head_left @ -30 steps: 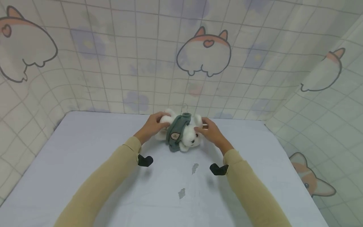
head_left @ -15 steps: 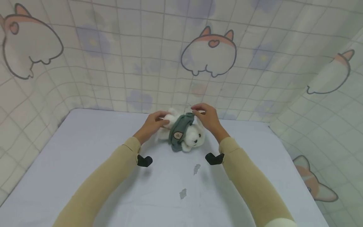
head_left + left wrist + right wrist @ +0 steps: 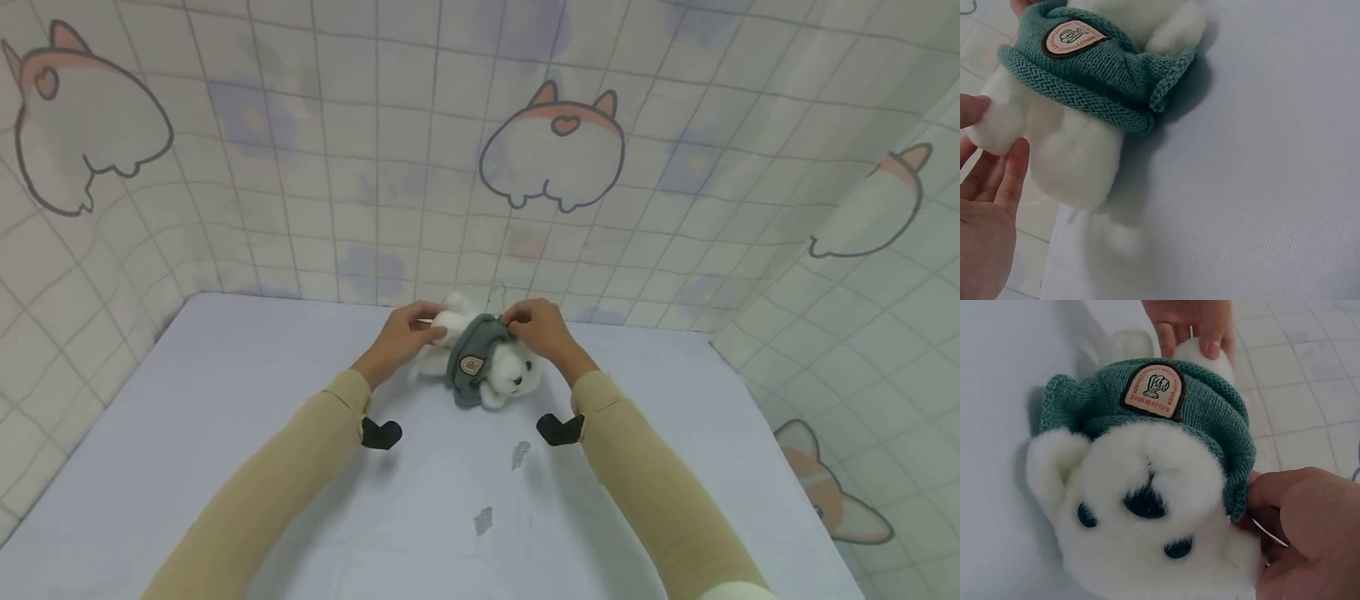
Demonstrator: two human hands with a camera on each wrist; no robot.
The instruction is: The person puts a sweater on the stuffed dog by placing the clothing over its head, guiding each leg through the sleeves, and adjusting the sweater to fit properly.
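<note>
A white plush toy (image 3: 512, 372) with black eyes and nose lies on its side near the table's back edge. Round its body sits a green knitted sweater (image 3: 468, 358) bearing an oval-tipped patch (image 3: 1155, 389). My left hand (image 3: 402, 337) grips one of its legs (image 3: 999, 119), thumb on one side and fingers on the other. At the sweater's upper edge, my right hand (image 3: 542, 327) pinches the knit between thumb and fingers, beside the toy's head. In the right wrist view part of those fingers is hidden behind the sweater and head.
The white table (image 3: 300, 433) ends just behind the toy, against a checked curtain (image 3: 360, 167) printed with corgis. Two grey marks (image 3: 483, 521) show on the tabletop in front. A thin clear loop (image 3: 497, 293) rises behind the sweater.
My right hand has left the toy's head and ear, moved up and left, and now pinches the sweater's edge. The left hand keeps its grip on the leg.
</note>
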